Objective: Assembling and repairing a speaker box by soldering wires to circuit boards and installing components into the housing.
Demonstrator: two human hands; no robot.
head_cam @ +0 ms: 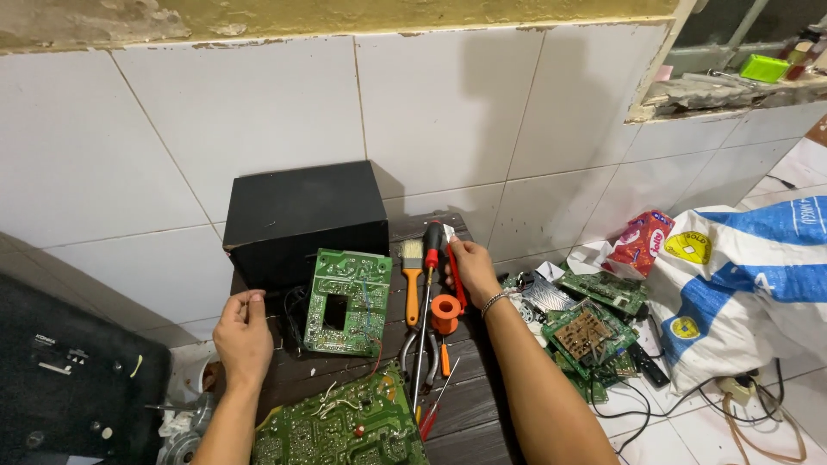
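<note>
Landmark: the black box (306, 220), standing at the back of the dark slatted tabletop (469, 405) against the tiled wall.

1. Your left hand (244, 331): at the box's lower left corner, fingers curled with thumb and forefinger pinched at that edge; what they pinch is too small to tell.
2. Your right hand (469, 269): right of the box, closed around a red-and-black-handled screwdriver (433, 245), whose grip top rises above your fingers. A bracelet sits on that wrist.
3. Green circuit board (347, 301) with a rectangular cut-out: leaning against the box's front, nearly upright.
4. Orange-handled brush (413, 280): just right of that board, between the box and your right hand, lying on the tabletop.
5. Orange spool (445, 312): below your right hand, right of the brush.
6. Pliers (419, 349): in front of the box, below the brush.
7. Larger green circuit board (345, 426): well in front of the box, near the tabletop's near edge.
8. Heap of circuit boards (586, 323): on the floor, far right of the box.
9. White-and-blue sack (749, 275): beyond that heap.
</note>
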